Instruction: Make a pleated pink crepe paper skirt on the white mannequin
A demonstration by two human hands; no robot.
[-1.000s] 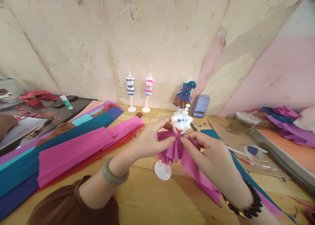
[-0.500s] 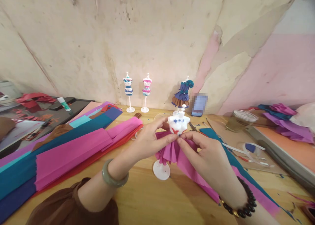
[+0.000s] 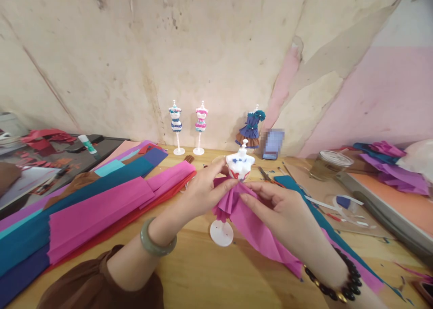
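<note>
A small white mannequin (image 3: 240, 163) on a round white base (image 3: 221, 233) stands on the wooden table (image 3: 209, 277) in front of me. A strip of magenta crepe paper (image 3: 252, 223) is pleated round its waist as a skirt and trails to the lower right. My left hand (image 3: 201, 191) grips the mannequin's waist and pinches the pleats with thumb and fingers. My right hand (image 3: 280, 209) holds the paper strip, fingers closed on a fold just right of the waist.
Folded crepe sheets in pink (image 3: 101, 205), teal and purple lie at left. Three dressed mannequins (image 3: 176, 126) stand by the wall beside a phone (image 3: 272, 144). A glue stick (image 3: 87, 143) lies far left; a lidded cup (image 3: 327, 162), scissors and paper scraps at right.
The mannequin has been turned and tipped slightly between my hands. My right hand has slid along the paper and laid another fold against the waist. The view has shifted a little.
</note>
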